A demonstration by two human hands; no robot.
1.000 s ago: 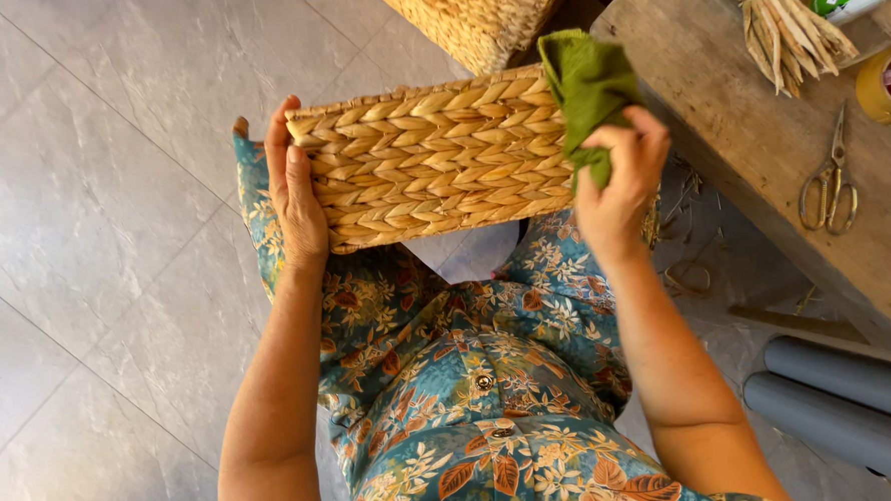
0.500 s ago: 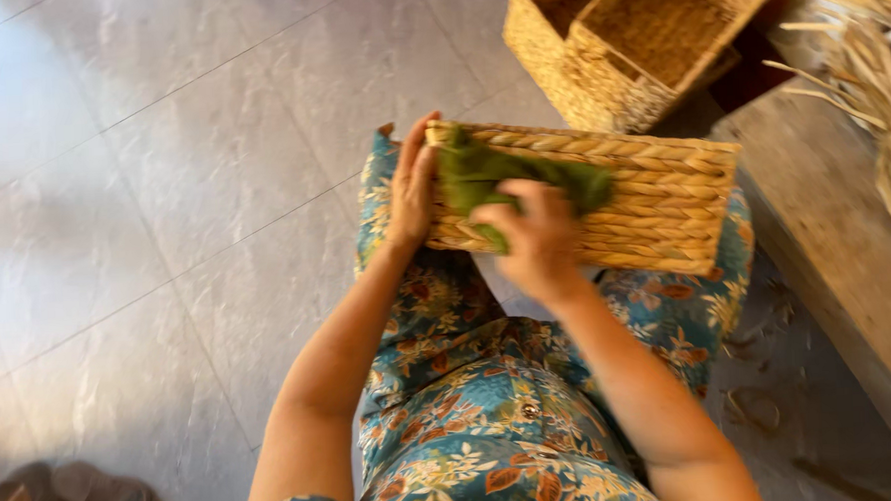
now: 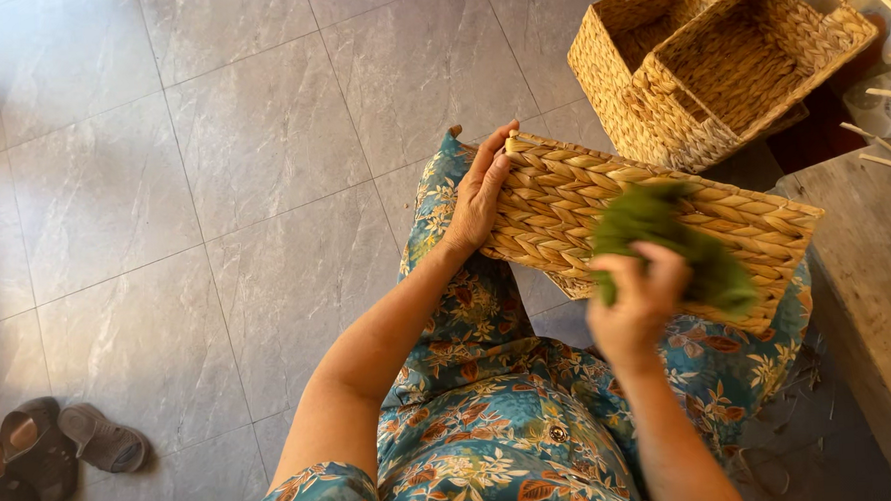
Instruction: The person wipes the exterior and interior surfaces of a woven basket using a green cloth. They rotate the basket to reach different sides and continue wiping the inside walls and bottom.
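Rightward across the woven basket (image 3: pixel 655 226) on the lap has slid the green cloth (image 3: pixel 666 246), bunched in the right hand (image 3: pixel 636 297); left hand (image 3: pixel 481 194) flat, bracing its end—keep strokes firm, along the weave.

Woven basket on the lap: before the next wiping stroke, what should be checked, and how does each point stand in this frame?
1. Left hand steadies the woven basket at its end: ok.
2. Right hand grips the green cloth: ok.
3. Cloth lies against the basket's side: ok, though it is motion-blurred.
4. Basket rests across the lap, on the floral dress: ok.
5. Stacked baskets stand apart from the stroke path: ok.
6. Dirt left on the weave: cannot tell.
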